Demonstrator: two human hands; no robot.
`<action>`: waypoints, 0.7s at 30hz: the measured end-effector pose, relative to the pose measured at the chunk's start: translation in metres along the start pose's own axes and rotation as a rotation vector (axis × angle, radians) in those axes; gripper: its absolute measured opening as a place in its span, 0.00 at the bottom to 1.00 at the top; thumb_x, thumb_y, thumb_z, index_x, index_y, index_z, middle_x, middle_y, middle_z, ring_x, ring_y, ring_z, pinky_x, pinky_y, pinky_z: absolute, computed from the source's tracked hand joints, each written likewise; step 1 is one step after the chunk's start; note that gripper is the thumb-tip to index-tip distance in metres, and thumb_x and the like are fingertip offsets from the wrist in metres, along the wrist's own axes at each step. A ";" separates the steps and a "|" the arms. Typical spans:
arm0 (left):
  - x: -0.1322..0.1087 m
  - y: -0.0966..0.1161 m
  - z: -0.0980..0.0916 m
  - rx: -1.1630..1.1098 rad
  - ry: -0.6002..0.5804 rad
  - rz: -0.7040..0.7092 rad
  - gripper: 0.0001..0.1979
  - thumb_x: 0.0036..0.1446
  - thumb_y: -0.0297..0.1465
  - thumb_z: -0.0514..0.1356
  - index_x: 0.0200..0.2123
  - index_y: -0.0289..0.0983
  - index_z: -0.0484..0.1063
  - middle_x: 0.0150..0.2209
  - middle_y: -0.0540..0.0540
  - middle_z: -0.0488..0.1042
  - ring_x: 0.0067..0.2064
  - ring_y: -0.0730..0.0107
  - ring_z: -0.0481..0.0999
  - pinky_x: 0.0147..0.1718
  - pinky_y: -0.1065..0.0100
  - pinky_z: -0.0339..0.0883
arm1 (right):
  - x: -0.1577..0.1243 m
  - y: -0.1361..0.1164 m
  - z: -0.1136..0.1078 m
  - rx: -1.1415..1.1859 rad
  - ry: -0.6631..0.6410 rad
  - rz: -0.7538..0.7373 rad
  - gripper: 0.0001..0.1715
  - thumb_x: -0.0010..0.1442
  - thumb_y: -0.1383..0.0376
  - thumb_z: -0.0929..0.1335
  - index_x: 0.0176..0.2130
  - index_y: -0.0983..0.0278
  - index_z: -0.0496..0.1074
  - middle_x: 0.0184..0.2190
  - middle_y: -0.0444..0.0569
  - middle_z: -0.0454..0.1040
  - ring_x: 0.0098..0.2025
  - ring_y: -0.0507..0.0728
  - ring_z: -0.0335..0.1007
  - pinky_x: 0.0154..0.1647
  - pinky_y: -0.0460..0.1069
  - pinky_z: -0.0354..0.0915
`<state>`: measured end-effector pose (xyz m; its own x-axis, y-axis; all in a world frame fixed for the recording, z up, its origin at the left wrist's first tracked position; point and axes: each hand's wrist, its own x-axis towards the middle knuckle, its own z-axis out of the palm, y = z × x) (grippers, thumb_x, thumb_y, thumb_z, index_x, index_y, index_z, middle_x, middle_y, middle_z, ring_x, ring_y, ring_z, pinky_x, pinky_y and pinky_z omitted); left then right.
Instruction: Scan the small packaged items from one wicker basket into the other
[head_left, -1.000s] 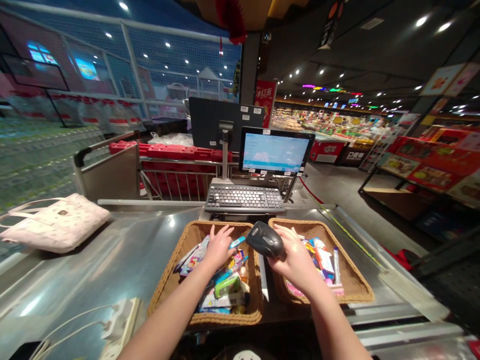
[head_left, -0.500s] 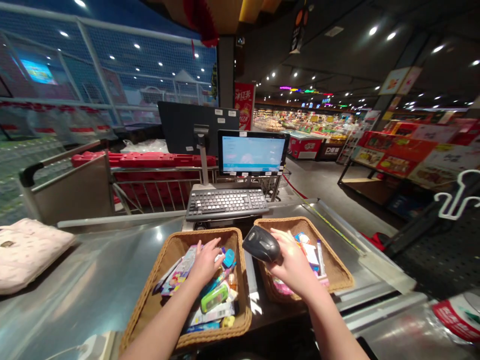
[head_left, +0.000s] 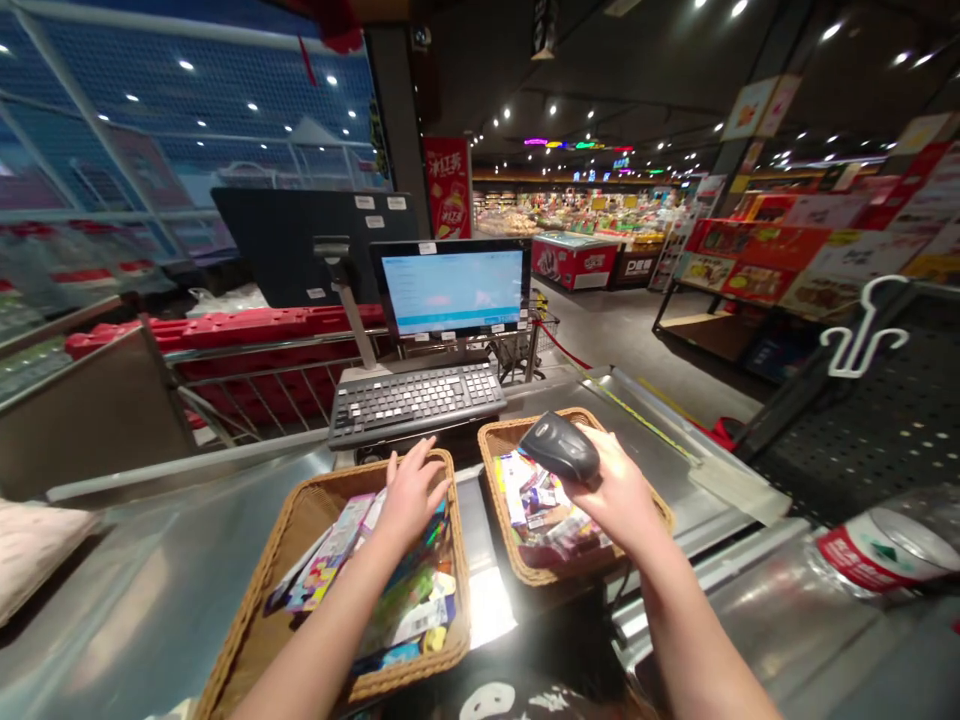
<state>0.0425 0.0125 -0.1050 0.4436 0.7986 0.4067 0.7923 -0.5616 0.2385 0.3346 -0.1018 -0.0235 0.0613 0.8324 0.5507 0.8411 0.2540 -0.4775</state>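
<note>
My right hand (head_left: 613, 490) grips a black handheld barcode scanner (head_left: 559, 445), its head pointing left above the right wicker basket (head_left: 496, 508). Small packaged goods (head_left: 536, 500) in bright wrappers lie inside that basket, partly covered by the scanner and hand. Over the far right part of the left wicker basket (head_left: 251, 580), my left hand (head_left: 411, 492) is open with fingers spread; nothing shows in it. Flat colourful packs (head_left: 330, 555) lean at the left of this basket. A white pack with a barcode (head_left: 424, 618) lies nearer me; my forearm hides some items.
Behind the baskets are a keyboard (head_left: 420, 400) and a lit monitor (head_left: 454, 290). A pale padded bag (head_left: 34, 550) lies at the left of the metal counter (head_left: 161, 560). On the right are a bottle pack with a red label (head_left: 870, 550) and white hooks (head_left: 862, 340).
My right hand has raised the scanner slightly and shifted, uncovering more wrapped goods in the right basket. My left hand has moved toward the left basket's far right corner. The view has turned right.
</note>
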 end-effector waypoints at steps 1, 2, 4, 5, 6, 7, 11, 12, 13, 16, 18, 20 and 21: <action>0.007 0.009 0.002 -0.011 -0.017 0.017 0.10 0.61 0.36 0.56 0.40 0.41 0.75 0.64 0.39 0.63 0.65 0.50 0.60 0.62 0.35 0.44 | 0.000 0.007 -0.003 -0.007 0.021 0.009 0.25 0.50 0.63 0.68 0.49 0.62 0.72 0.50 0.56 0.75 0.58 0.68 0.66 0.62 0.66 0.56; 0.014 0.019 0.004 -0.021 -0.042 0.041 0.10 0.61 0.36 0.56 0.41 0.41 0.75 0.64 0.40 0.62 0.65 0.50 0.59 0.62 0.35 0.43 | 0.000 0.014 -0.006 -0.014 0.036 0.022 0.25 0.50 0.63 0.68 0.50 0.63 0.72 0.51 0.57 0.74 0.58 0.67 0.66 0.63 0.66 0.55; 0.027 0.036 0.012 -0.040 -0.102 0.106 0.11 0.60 0.37 0.57 0.42 0.41 0.75 0.64 0.40 0.62 0.67 0.48 0.56 0.63 0.35 0.42 | 0.000 0.026 -0.012 -0.029 0.075 0.049 0.26 0.50 0.61 0.68 0.50 0.63 0.71 0.51 0.57 0.74 0.57 0.67 0.67 0.63 0.67 0.54; 0.034 0.045 0.017 -0.047 -0.136 0.141 0.11 0.59 0.37 0.58 0.43 0.41 0.75 0.64 0.40 0.62 0.67 0.48 0.54 0.63 0.35 0.41 | -0.001 0.031 -0.014 -0.036 0.092 0.064 0.26 0.50 0.61 0.68 0.50 0.63 0.71 0.51 0.57 0.74 0.57 0.67 0.67 0.63 0.67 0.54; 0.041 0.053 0.024 -0.052 -0.171 0.177 0.12 0.58 0.37 0.60 0.43 0.41 0.75 0.64 0.40 0.61 0.68 0.47 0.53 0.63 0.35 0.41 | -0.001 0.036 -0.016 -0.042 0.103 0.077 0.26 0.50 0.61 0.68 0.50 0.63 0.71 0.51 0.57 0.74 0.57 0.68 0.67 0.63 0.68 0.53; 0.047 0.061 0.030 -0.056 -0.207 0.209 0.13 0.56 0.38 0.61 0.43 0.40 0.75 0.65 0.39 0.61 0.68 0.46 0.52 0.63 0.35 0.40 | -0.001 0.040 -0.018 -0.045 0.107 0.085 0.26 0.50 0.61 0.68 0.49 0.63 0.71 0.51 0.57 0.74 0.57 0.68 0.67 0.63 0.68 0.53; 0.073 0.092 0.061 -0.050 -0.370 0.320 0.14 0.52 0.38 0.64 0.41 0.39 0.76 0.64 0.38 0.62 0.68 0.45 0.51 0.63 0.35 0.40 | -0.002 0.055 -0.023 -0.048 0.093 0.099 0.26 0.50 0.62 0.68 0.50 0.63 0.72 0.52 0.57 0.74 0.58 0.67 0.67 0.64 0.68 0.52; 0.079 0.099 0.069 -0.038 -0.413 0.346 0.14 0.52 0.38 0.64 0.41 0.39 0.76 0.64 0.38 0.62 0.68 0.44 0.51 0.63 0.35 0.40 | -0.001 0.058 -0.024 -0.049 0.091 0.102 0.26 0.50 0.62 0.68 0.50 0.63 0.72 0.52 0.57 0.74 0.57 0.67 0.67 0.64 0.68 0.52; 0.085 0.106 0.077 -0.022 -0.457 0.372 0.14 0.51 0.38 0.65 0.40 0.39 0.76 0.64 0.38 0.62 0.68 0.44 0.51 0.63 0.35 0.40 | -0.001 0.062 -0.024 -0.049 0.089 0.107 0.26 0.50 0.62 0.68 0.50 0.63 0.72 0.52 0.57 0.75 0.57 0.67 0.67 0.64 0.68 0.52; 0.098 0.124 0.100 0.044 -0.574 0.431 0.15 0.49 0.39 0.66 0.38 0.37 0.77 0.62 0.36 0.64 0.67 0.43 0.53 0.63 0.35 0.40 | 0.000 0.071 -0.025 -0.048 0.077 0.123 0.26 0.50 0.62 0.68 0.50 0.63 0.72 0.52 0.57 0.74 0.58 0.67 0.67 0.64 0.68 0.52; 0.103 0.133 0.115 0.092 -0.621 0.456 0.17 0.46 0.40 0.67 0.37 0.36 0.78 0.61 0.35 0.65 0.66 0.42 0.54 0.63 0.36 0.38 | 0.001 0.077 -0.025 -0.042 0.071 0.136 0.26 0.50 0.62 0.68 0.50 0.63 0.72 0.53 0.57 0.74 0.58 0.67 0.67 0.64 0.69 0.51; 0.106 0.137 0.128 0.115 -0.640 0.472 0.18 0.43 0.40 0.68 0.37 0.36 0.78 0.60 0.34 0.66 0.66 0.41 0.53 0.64 0.38 0.34 | 0.002 0.082 -0.026 -0.034 0.076 0.153 0.26 0.50 0.62 0.69 0.50 0.63 0.72 0.52 0.57 0.74 0.58 0.67 0.67 0.65 0.68 0.51; 0.106 0.137 0.134 0.110 -0.642 0.469 0.18 0.43 0.38 0.68 0.38 0.37 0.78 0.59 0.35 0.67 0.67 0.41 0.53 0.64 0.38 0.32 | 0.002 0.084 -0.026 -0.030 0.080 0.163 0.26 0.50 0.61 0.69 0.49 0.62 0.72 0.52 0.57 0.75 0.58 0.66 0.67 0.65 0.68 0.50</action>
<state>0.2545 0.0490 -0.1473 0.8684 0.4722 -0.1513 0.4855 -0.8717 0.0665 0.4194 -0.0919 -0.0443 0.2400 0.8190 0.5212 0.8323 0.1028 -0.5448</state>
